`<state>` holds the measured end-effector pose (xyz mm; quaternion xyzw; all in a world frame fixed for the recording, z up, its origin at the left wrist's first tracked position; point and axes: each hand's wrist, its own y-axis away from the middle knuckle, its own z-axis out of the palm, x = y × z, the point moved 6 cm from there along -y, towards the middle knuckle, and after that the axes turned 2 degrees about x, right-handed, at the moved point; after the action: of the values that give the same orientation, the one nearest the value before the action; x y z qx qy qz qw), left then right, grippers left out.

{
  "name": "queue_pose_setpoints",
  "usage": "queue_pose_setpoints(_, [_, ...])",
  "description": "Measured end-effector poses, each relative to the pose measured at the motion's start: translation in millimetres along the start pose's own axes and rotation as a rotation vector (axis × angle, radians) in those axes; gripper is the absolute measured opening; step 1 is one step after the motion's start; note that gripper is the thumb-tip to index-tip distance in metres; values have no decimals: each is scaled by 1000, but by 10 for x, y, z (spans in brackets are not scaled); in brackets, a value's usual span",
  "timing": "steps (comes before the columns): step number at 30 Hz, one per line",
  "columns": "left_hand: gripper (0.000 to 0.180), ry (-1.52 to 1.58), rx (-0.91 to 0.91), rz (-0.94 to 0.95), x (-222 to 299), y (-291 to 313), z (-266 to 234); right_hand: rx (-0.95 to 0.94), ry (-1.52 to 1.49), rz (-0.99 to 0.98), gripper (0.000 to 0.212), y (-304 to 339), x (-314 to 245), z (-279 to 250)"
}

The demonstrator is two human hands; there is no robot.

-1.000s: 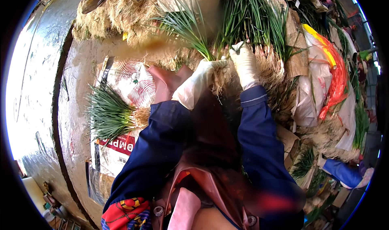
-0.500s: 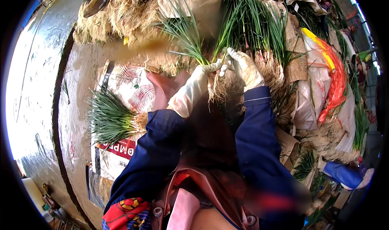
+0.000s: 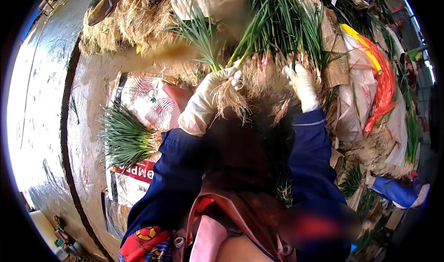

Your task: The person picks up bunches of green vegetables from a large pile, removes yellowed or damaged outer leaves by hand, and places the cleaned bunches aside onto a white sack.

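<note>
My left hand, in a pale glove, is closed around a bunch of green onions. Their leaves fan up and away, and the tangled roots hang below the fingers. To the right, my gloved right hand has its fingers curled at the lower stalks of a big heap of green onions; whatever is between those fingers is too small to make out. A small reddish bit with roots shows below and left of the right hand, apart from it.
A finished-looking bundle of green onions lies on a printed white sack at left. Root-covered bundles line the far side. Right stand a brown sack and red-orange netting. Another person's blue sleeve shows at far right.
My hands have come apart. The left has shifted slightly left and nearer with the bunch; the right has moved right and a little nearer, to the heap.
</note>
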<state>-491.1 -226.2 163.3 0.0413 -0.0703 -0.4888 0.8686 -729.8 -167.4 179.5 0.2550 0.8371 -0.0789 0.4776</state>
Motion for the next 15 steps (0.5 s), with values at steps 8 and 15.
queue_pose_setpoints(8, [37, -183, -113, 177, 95, -111, -60, -140, 378, 58, 34, 353, -272, 196])
queue_pose_setpoints(15, [25, -476, 519, 243, 103, -166, -406, -97, 776, -183, 29, 321, -732, 748])
